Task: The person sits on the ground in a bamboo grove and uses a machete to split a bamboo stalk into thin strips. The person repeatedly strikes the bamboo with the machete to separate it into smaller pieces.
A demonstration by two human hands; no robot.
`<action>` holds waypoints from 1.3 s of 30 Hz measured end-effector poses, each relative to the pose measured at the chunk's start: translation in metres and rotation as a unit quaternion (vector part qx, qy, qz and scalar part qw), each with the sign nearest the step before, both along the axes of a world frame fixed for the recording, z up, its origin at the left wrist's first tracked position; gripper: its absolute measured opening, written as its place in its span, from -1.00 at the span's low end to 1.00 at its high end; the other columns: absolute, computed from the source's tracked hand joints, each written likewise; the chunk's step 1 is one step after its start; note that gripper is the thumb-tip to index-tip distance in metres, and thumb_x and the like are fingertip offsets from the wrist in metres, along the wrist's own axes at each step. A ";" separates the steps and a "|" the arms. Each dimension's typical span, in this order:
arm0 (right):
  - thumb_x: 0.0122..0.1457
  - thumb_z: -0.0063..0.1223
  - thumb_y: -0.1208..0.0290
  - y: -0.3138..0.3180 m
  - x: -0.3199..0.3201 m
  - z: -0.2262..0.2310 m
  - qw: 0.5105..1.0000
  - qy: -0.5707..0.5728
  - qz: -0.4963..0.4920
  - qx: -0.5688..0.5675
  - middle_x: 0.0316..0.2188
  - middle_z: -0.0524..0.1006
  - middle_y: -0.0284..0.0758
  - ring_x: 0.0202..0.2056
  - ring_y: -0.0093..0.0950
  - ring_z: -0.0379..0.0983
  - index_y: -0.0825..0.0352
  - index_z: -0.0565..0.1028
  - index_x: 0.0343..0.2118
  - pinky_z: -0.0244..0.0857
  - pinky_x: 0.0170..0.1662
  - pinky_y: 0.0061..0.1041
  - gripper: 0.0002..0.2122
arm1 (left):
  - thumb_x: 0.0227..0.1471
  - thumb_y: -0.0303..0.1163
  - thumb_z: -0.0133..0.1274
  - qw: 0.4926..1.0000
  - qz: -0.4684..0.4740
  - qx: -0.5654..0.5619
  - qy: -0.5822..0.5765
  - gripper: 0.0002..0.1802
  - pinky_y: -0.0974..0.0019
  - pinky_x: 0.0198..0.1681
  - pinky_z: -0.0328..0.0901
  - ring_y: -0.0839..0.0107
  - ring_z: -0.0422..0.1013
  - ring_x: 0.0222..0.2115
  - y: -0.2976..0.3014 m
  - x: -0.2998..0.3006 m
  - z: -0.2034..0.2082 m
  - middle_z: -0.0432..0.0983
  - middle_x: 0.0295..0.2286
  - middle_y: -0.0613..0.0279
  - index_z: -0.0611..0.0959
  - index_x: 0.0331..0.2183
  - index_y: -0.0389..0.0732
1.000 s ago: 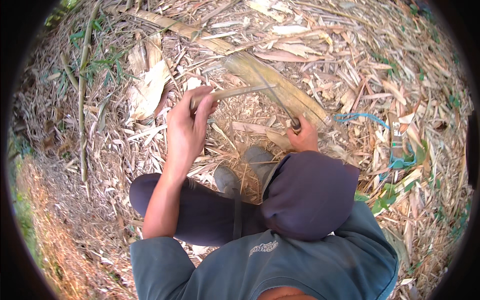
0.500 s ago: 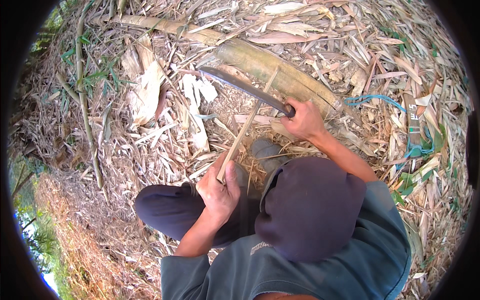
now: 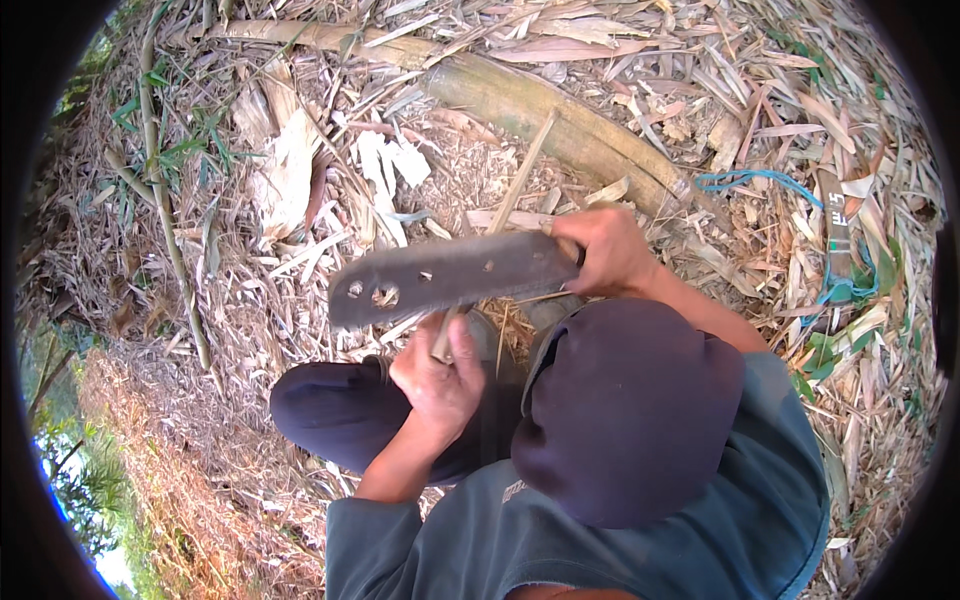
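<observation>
My right hand is closed around the handle of a machete. The dark, broad blade has several holes and is turned flat to the view, pointing left across a narrow bamboo strip. My left hand is closed on the near end of that strip, above my bent left knee. The blade covers the strip's middle; whether it touches the strip, I cannot tell. The strip's far end overlaps a thick bamboo log on the ground, and any contact there is unclear.
Dry bamboo sheaths and shavings litter the ground. A pale, broad husk lies left of the log. Farther left runs a thin stem. On the right, blue cord is attached to a flat wooden piece.
The machete has come nearer to my left hand, and its blade has turned from edge-on to flat. My right hand has shifted slightly nearer. My left hand and the strip stay nearly in place.
</observation>
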State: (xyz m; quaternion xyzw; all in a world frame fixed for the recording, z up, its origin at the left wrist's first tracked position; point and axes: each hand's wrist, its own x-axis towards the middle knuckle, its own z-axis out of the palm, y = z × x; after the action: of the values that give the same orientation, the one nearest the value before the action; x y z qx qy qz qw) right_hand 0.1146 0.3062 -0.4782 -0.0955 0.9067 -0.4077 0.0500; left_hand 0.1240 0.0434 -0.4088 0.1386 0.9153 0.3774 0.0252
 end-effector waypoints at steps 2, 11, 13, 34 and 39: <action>-0.14 0.20 0.21 0.010 -0.006 -0.019 0.984 -0.140 -0.100 0.042 -0.72 0.52 -0.18 -0.63 -0.18 0.51 0.26 0.62 -0.41 0.41 -0.48 -0.23 -0.74 | 0.22 -0.47 0.08 0.999 -0.007 0.038 0.015 -0.77 0.26 -0.54 0.40 0.21 0.56 -0.61 0.005 -0.003 -0.005 0.62 -0.49 -0.03 0.61 -0.14 -0.42; -0.07 0.17 0.18 0.005 -0.006 -0.025 0.955 -0.219 -0.187 0.074 -0.65 0.56 -0.10 -0.56 -0.10 0.55 0.24 0.66 -0.34 0.44 -0.40 -0.17 -0.72 | 0.31 -0.35 0.02 0.973 0.069 0.159 -0.153 -0.75 0.41 -0.45 0.34 0.57 0.50 -0.53 -0.007 -0.019 0.005 0.61 -0.54 0.16 0.63 -0.19 -0.37; -0.09 0.19 0.19 0.003 -0.003 -0.026 0.951 -0.226 -0.201 0.064 -0.62 0.57 -0.11 -0.53 -0.10 0.56 0.21 0.66 -0.33 0.44 -0.39 -0.18 -0.73 | 0.33 -0.35 0.00 0.958 0.107 0.208 -0.164 -0.74 0.37 -0.39 0.38 0.51 0.52 -0.51 0.008 -0.023 0.008 0.65 -0.49 0.09 0.63 -0.20 -0.38; 0.00 0.19 0.23 0.034 -0.001 -0.017 0.952 -0.227 -0.131 0.159 -0.54 0.61 -0.06 -0.42 -0.04 0.60 0.26 0.64 -0.35 0.49 -0.26 -0.13 -0.77 | 0.38 -0.30 -0.13 0.971 -0.007 0.045 -0.235 -0.58 0.31 -0.52 0.35 0.42 0.45 -0.69 0.012 -0.025 0.024 0.58 -0.67 0.19 0.68 -0.35 -0.39; 0.00 0.16 0.24 0.069 -0.035 -0.037 0.905 -0.314 -0.190 0.215 -0.35 0.62 0.08 -0.25 0.00 0.60 0.38 0.65 -0.25 0.47 -0.11 -0.12 -0.68 | 0.37 -0.27 -0.14 0.968 -0.001 0.061 -0.244 -0.56 0.28 -0.51 0.36 0.39 0.50 -0.66 0.016 -0.043 0.031 0.59 -0.65 0.17 0.67 -0.37 -0.40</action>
State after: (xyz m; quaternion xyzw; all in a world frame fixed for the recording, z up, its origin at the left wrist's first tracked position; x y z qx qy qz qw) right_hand 0.0795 0.3750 -0.5148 0.2250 0.9106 -0.2137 0.2731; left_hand 0.0812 0.0592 -0.3774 0.0450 0.8568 0.4544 0.2395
